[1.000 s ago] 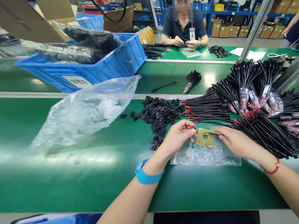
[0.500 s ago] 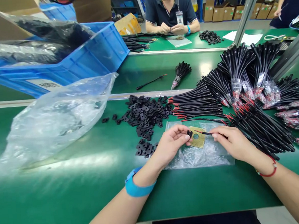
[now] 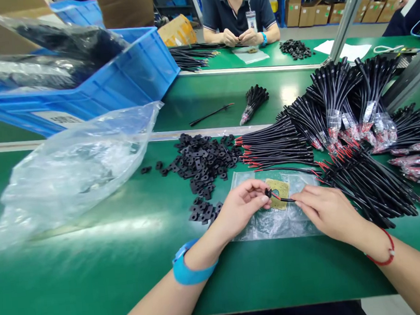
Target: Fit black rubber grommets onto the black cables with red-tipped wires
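Between the fingertips of my left hand (image 3: 248, 200) is a small black part (image 3: 268, 192), pinched, much like the loose pieces beside it. My right hand (image 3: 323, 209) grips a black cable (image 3: 287, 200) whose red wire end points left and meets the small part. Whether the wire passes through the part I cannot tell. Beneath both hands lies a yellowish square pad with a round hole (image 3: 283, 189), on a clear plastic bag (image 3: 273, 225). A pile of small black parts (image 3: 205, 160) is left of the bag, and a row of black cables (image 3: 278, 145) lies beyond it.
Bundled black cables (image 3: 336, 94) crowd the right side, with loose cables (image 3: 368, 184) nearer me. At left are a large plastic bag (image 3: 75, 163) and a blue crate (image 3: 127, 81). Across the bench a person (image 3: 237, 14) handles small parts. A metal post (image 3: 348, 18) rises at right.
My right hand has moved the cable slightly left and down, so its red end now reaches the black part. My left hand keeps its pinch almost in place.
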`<state>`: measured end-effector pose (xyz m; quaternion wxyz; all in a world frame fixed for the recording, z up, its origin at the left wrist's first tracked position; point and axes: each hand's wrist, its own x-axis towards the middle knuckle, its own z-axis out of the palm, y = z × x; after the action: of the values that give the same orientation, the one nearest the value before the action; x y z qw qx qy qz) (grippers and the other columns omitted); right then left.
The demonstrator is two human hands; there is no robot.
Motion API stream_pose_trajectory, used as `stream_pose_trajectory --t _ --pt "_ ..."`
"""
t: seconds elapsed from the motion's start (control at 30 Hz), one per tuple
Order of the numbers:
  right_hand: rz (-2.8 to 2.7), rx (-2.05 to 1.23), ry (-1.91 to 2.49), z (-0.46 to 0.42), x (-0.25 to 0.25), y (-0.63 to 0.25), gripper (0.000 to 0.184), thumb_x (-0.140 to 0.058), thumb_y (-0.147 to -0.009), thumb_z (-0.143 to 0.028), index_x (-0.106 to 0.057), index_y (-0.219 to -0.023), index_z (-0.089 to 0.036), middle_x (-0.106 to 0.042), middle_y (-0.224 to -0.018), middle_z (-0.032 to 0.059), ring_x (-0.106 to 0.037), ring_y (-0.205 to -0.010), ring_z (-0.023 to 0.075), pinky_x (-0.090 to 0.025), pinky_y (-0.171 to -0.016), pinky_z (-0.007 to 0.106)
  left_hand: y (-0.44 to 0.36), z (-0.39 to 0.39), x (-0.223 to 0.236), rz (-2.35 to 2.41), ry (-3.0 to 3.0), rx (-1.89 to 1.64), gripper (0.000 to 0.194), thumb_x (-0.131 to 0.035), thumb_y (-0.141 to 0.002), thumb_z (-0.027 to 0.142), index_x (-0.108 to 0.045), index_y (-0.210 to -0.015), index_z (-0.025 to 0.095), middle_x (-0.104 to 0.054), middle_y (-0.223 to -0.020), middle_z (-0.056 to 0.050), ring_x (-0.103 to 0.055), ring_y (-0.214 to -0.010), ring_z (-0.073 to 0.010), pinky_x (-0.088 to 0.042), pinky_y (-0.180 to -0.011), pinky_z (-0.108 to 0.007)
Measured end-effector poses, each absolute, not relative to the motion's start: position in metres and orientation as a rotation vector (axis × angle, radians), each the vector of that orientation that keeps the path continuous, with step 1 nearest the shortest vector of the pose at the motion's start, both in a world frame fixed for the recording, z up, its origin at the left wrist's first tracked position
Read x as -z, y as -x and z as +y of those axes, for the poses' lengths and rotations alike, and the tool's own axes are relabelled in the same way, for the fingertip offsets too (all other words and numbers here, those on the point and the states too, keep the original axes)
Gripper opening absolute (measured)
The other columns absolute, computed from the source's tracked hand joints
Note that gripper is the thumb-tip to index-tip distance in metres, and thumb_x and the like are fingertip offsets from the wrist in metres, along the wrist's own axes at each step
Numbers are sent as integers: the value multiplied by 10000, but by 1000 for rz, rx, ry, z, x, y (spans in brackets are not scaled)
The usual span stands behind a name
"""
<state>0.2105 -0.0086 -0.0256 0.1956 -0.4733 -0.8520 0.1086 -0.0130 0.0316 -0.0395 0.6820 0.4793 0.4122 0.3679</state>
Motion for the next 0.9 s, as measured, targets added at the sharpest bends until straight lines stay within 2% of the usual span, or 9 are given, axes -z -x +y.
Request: stream_pose_trajectory --t 0.13,0.4,0.67,0.77,0.9 --pt "-2425 -204 1271 -11 25 -209 241 -421 -938 -185 -657 -982 -191 -634 -805 44 -586 -722 141 -437 -646 248 12 31 40 969 -1195 -802 190 -679 -712 203 -586 -868 150 -608 -698 21 -573 -618 -98 -488 -651 -252" --pt "-2459 -212 1192 -8 25 -212 279 -396 -948 -209 -666 -1014 -199 -627 -793 54 -577 -723 150 -454 -658 269 13 32 45 1026 -1272 -767 204 -674 -714 235 -593 -880 150 -598 -772 -6 -566 -673 -120 -477 -642 -268" --pt "-2320 -371 1171 -9 29 -202 231 -418 -939 -209 -622 -1040 -169 -602 -802 55 -578 -725 161 -465 -660 278 6 22 31 881 -1010 -713 276 -753 -668 284 -548 -790 144 -635 -616 15 -599 -561 -109 -468 -611 -255" --pt "-2309 -266 1132 -13 27 -199 243 -385 -946 -198 -609 -1030 -162 -589 -794 60 -558 -703 161 -447 -637 273 3 16 29 866 -915 -736 292 -768 -658 291 -548 -777 139 -642 -603 7 -598 -546 -105 -454 -583 -235" --pt "-2360 -100 1111 -17 22 -202 295 -333 -958 -189 -620 -901 -149 -549 -693 46 -509 -620 155 -374 -568 265 -2 7 21 838 -913 -772 292 -768 -650 282 -544 -776 143 -626 -627 16 -602 -581 -108 -460 -621 -243"
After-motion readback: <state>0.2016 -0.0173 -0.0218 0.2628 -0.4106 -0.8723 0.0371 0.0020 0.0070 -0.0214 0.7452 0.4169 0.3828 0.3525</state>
